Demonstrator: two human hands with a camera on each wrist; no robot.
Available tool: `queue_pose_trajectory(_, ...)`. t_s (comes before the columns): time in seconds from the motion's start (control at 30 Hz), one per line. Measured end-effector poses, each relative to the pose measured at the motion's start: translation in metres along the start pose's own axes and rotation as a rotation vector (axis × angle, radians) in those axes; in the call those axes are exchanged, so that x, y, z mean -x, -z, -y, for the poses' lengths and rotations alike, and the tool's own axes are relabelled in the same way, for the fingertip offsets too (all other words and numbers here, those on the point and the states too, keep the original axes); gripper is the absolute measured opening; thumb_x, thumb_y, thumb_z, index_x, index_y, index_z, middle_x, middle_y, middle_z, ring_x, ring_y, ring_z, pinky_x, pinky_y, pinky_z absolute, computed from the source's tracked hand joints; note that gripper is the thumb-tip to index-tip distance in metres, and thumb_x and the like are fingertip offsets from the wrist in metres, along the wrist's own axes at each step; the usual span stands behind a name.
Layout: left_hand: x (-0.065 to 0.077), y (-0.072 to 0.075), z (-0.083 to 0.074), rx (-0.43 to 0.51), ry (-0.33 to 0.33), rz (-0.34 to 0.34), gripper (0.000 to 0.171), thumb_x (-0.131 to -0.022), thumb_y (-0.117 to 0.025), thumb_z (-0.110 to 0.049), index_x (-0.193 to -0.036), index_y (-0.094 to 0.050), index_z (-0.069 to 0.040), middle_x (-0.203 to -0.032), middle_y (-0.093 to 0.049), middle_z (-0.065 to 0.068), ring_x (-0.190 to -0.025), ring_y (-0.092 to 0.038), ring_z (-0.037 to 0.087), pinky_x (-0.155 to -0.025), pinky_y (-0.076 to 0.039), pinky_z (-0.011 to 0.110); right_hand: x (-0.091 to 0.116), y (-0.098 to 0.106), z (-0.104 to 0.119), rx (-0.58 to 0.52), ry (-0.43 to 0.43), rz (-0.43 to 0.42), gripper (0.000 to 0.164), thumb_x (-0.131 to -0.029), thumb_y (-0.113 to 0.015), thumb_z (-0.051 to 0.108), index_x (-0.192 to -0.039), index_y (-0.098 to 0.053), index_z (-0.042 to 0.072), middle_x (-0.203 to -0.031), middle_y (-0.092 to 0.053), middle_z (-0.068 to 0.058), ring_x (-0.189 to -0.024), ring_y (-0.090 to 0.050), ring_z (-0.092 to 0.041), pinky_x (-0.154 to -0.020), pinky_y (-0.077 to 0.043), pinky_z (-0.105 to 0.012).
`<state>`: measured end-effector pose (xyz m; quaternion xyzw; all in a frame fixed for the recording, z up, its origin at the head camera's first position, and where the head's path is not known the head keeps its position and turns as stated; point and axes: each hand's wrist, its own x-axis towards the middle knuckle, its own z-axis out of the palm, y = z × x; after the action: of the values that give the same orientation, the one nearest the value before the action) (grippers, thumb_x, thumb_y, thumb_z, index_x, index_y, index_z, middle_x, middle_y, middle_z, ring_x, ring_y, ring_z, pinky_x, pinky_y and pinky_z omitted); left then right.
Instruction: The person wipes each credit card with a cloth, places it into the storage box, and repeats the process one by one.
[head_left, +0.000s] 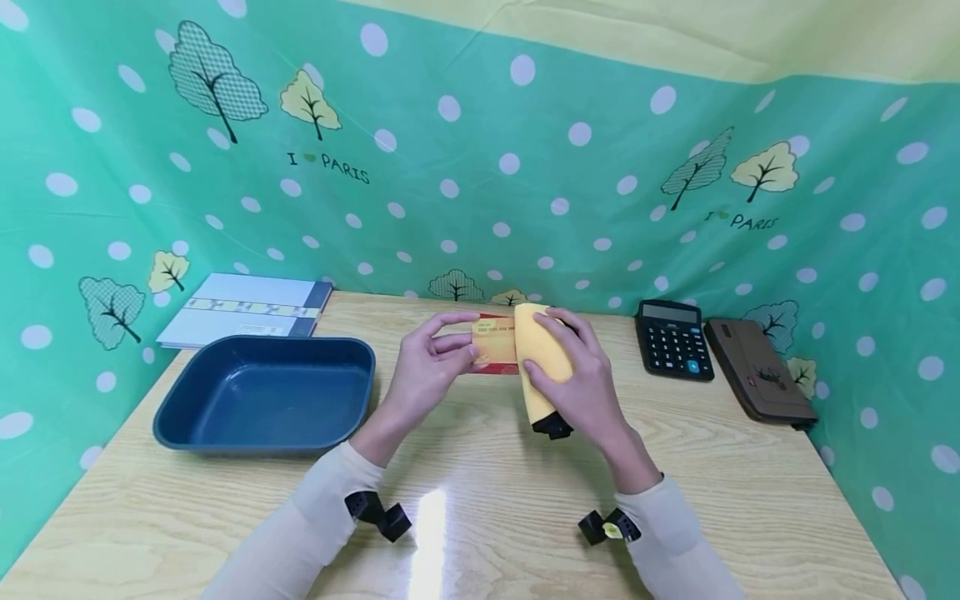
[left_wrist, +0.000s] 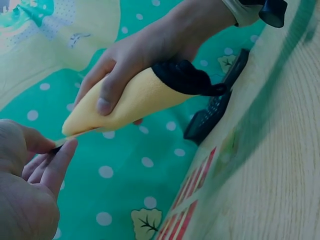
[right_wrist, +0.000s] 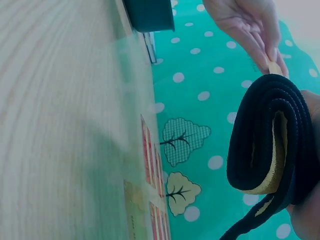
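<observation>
In the head view my left hand (head_left: 429,354) pinches a gold bank card (head_left: 492,340) by its left end, between thumb and fingers. The card's right end meets a rolled yellow cloth (head_left: 542,362) with black edging. My right hand (head_left: 581,375) grips that roll from the right, thumb across the front and fingers over the top. The left wrist view has the card (left_wrist: 75,135) nearly edge-on against the cloth's end. From the right wrist, the roll's black edging (right_wrist: 245,135) shows in layered folds, with a loose strip hanging below.
Behind the card, a red item (head_left: 497,368) shows on the wooden table (head_left: 465,467). A dark blue basin (head_left: 262,446) stands at the left, a pale blue folder (head_left: 247,293) behind it. On the right lie a black calculator (head_left: 675,340) and a brown zip pouch (head_left: 761,371). Polka-dot fabric borders the table.
</observation>
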<state>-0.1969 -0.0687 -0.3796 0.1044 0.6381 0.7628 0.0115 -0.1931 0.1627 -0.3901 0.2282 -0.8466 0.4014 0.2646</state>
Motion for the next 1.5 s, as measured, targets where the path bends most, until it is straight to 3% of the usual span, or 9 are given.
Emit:
queue_pose_trajectory(0.13, -0.002, 0.005, -0.001, -0.014, 0.016, -0.014, 0.045, -0.092, -0.069, 0.006, -0.135, -0.061, -0.003, -0.102, -0.077, 0.015, -0.082, -0.078, 0.016, -0.084, -0.067, 0.041, -0.002, 0.005, -0.004, 0.007, -0.019, -0.014, 0.063, -0.082, -0.085, 0.009, -0.141, -0.064, 0.018, -0.147, -0.056, -0.008, -0.126, -0.06, -0.028, -0.092, -0.054, -0.031)
queue_pose_trajectory(0.33, -0.005, 0.01, 0.0, -0.004, 0.024, -0.033, 0.043, -0.091, -0.066, 0.008, -0.131, -0.061, -0.006, -0.094, -0.074, 0.007, -0.08, -0.077, 0.018, -0.088, -0.066, 0.045, -0.002, 0.01, -0.009, 0.003, -0.047, -0.024, 0.064, -0.082, -0.085, 0.006, -0.141, -0.064, 0.015, -0.149, -0.054, -0.01, -0.136, -0.054, -0.03, -0.106, -0.052, -0.044)
queue_pose_trajectory(0.4, -0.006, 0.011, 0.001, -0.013, 0.022, -0.037, 0.036, -0.092, -0.065, 0.007, -0.127, -0.062, -0.002, -0.098, -0.073, 0.009, -0.082, -0.076, 0.014, -0.09, -0.065, 0.045, -0.003, 0.012, -0.01, -0.003, -0.05, -0.024, 0.064, -0.082, -0.085, 0.006, -0.141, -0.063, 0.015, -0.149, -0.053, -0.011, -0.138, -0.053, -0.03, -0.109, -0.05, -0.042)
queue_pose_trajectory(0.5, -0.007, 0.011, 0.002, -0.04, 0.024, -0.045, 0.027, -0.094, -0.063, 0.005, -0.12, -0.067, 0.005, -0.109, -0.072, 0.016, -0.086, -0.075, 0.01, -0.089, -0.066, 0.037, -0.003, 0.015, -0.009, -0.007, -0.053, -0.029, 0.064, -0.082, -0.085, 0.006, -0.142, -0.063, 0.016, -0.149, -0.053, -0.01, -0.139, -0.051, -0.029, -0.109, -0.048, -0.028)
queue_pose_trajectory(0.63, -0.007, 0.012, 0.002, -0.058, 0.038, -0.047, 0.027, -0.095, -0.063, 0.003, -0.12, -0.07, 0.007, -0.122, -0.069, 0.024, -0.091, -0.074, 0.009, -0.088, -0.065, 0.031, -0.004, 0.017, -0.009, 0.001, -0.054, -0.036, 0.064, -0.082, -0.085, 0.006, -0.141, -0.064, 0.016, -0.149, -0.054, -0.01, -0.135, -0.053, -0.028, -0.099, -0.045, -0.013)
queue_pose_trajectory(0.87, -0.007, 0.012, 0.0, -0.018, 0.065, -0.025, 0.039, -0.095, -0.059, 0.008, -0.133, -0.065, 0.006, -0.136, -0.066, 0.023, -0.098, -0.073, 0.007, -0.091, -0.064, 0.032, -0.004, 0.02, -0.009, 0.0, -0.071, -0.032, 0.064, -0.082, -0.085, 0.006, -0.142, -0.063, 0.017, -0.149, -0.053, -0.008, -0.133, -0.054, -0.027, -0.093, -0.045, -0.011)
queue_pose_trajectory(1.17, -0.007, 0.015, -0.001, -0.138, -0.001, 0.033, 0.045, -0.099, -0.052, 0.009, -0.141, -0.062, -0.004, -0.148, -0.061, 0.011, -0.123, -0.068, 0.021, -0.101, -0.058, 0.026, -0.004, 0.022, -0.009, -0.007, -0.09, -0.033, 0.064, -0.083, -0.084, 0.007, -0.142, -0.063, 0.018, -0.15, -0.053, -0.007, -0.136, -0.053, -0.026, -0.092, -0.045, -0.011)
queue_pose_trajectory(1.37, -0.007, 0.015, -0.002, -0.07, -0.039, -0.027, 0.032, -0.104, -0.056, 0.001, -0.134, -0.066, 0.003, -0.141, -0.065, 0.018, -0.106, -0.075, 0.01, -0.095, -0.063, 0.029, -0.004, 0.023, -0.009, -0.004, -0.098, -0.032, 0.063, -0.083, -0.084, 0.008, -0.142, -0.064, 0.019, -0.15, -0.052, -0.007, -0.133, -0.053, -0.026, -0.088, -0.046, -0.012)
queue_pose_trajectory(1.5, -0.007, 0.016, -0.002, -0.034, -0.057, -0.052, 0.029, -0.104, -0.06, -0.006, -0.129, -0.068, 0.005, -0.118, -0.076, 0.018, -0.095, -0.078, 0.011, -0.088, -0.065, 0.029, -0.004, 0.023, -0.009, 0.002, -0.106, -0.03, 0.062, -0.084, -0.084, 0.009, -0.142, -0.063, 0.019, -0.151, -0.052, -0.006, -0.131, -0.054, -0.025, -0.085, -0.046, -0.013)
